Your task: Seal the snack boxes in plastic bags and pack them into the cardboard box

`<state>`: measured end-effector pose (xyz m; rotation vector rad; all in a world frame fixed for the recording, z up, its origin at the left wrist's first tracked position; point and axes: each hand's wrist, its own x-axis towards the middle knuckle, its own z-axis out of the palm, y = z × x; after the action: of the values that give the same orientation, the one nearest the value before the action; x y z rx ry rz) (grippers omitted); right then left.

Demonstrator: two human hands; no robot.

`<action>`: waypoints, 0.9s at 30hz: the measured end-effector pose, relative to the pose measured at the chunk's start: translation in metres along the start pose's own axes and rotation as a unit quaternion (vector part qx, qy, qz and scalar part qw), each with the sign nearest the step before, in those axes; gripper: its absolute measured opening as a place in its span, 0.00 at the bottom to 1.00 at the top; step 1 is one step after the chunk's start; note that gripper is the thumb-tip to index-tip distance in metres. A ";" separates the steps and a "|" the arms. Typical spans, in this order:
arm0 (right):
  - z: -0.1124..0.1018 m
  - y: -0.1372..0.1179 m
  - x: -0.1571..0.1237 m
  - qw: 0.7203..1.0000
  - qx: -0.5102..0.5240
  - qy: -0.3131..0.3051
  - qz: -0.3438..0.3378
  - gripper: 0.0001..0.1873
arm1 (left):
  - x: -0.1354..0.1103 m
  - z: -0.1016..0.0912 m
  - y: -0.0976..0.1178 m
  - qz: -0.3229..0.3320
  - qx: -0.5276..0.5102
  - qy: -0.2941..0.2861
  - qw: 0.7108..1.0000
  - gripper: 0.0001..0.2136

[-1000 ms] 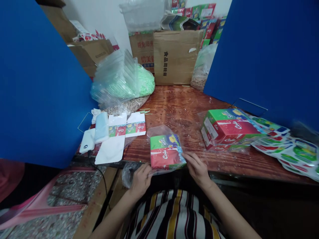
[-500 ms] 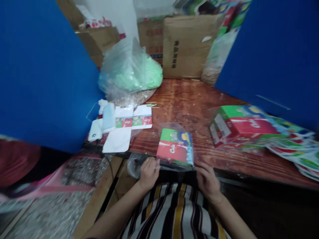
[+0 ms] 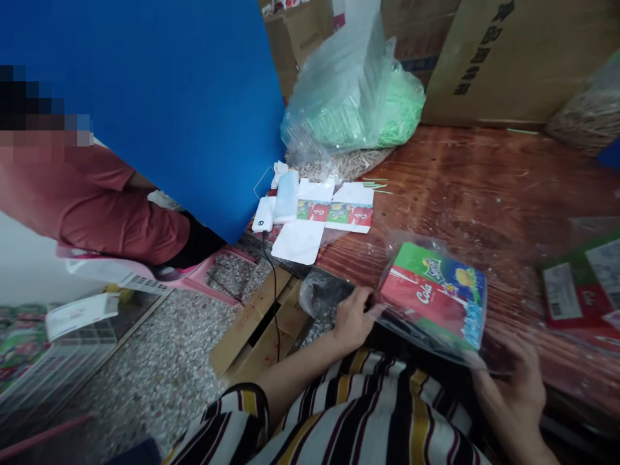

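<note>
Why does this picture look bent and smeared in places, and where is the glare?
Head view: the wide lens bows the blue partition board and cardboard boxes; the right hand and lower-left floor are smeared; light glares off the glossy reddish wooden table and the clear plastic bag around the red-and-green printed carton; a pixelated patch sits upper left.

Your right hand (image 3: 513, 381) sits half behind the clear bag (image 3: 436, 349), so its grip can't be read. At the right edge, the red and green boxes (image 3: 581, 297) are blurred and cut off. Upper left, a blue board (image 3: 159, 90) hides most of a seated person (image 3: 97, 200).
</note>
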<state>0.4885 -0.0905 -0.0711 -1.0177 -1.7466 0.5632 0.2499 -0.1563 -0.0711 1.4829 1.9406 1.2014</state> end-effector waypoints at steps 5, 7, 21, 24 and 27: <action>0.002 0.005 0.010 0.998 0.041 0.006 -0.037 0.03 | 0.007 -0.004 -0.008 0.082 0.078 -0.027 0.993 0.17; 0.003 0.003 0.011 0.998 0.027 0.017 -0.047 0.02 | 0.004 -0.006 -0.008 0.125 0.113 -0.015 0.986 0.18; -0.018 -0.065 0.065 0.978 -0.096 0.183 0.001 0.05 | 0.031 -0.024 0.080 0.208 0.096 0.108 0.967 0.12; -0.031 -0.080 0.092 0.986 -0.100 0.115 0.066 0.07 | 0.054 -0.042 0.111 0.184 0.079 0.066 0.978 0.13; -0.036 -0.082 0.126 0.990 -0.054 0.092 0.091 0.10 | 0.085 -0.049 0.130 0.165 0.045 0.047 0.984 0.16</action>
<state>0.4721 -0.0321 0.0712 -1.2739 -1.5446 0.4751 0.2567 -0.0884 0.0774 1.8839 1.8798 1.3585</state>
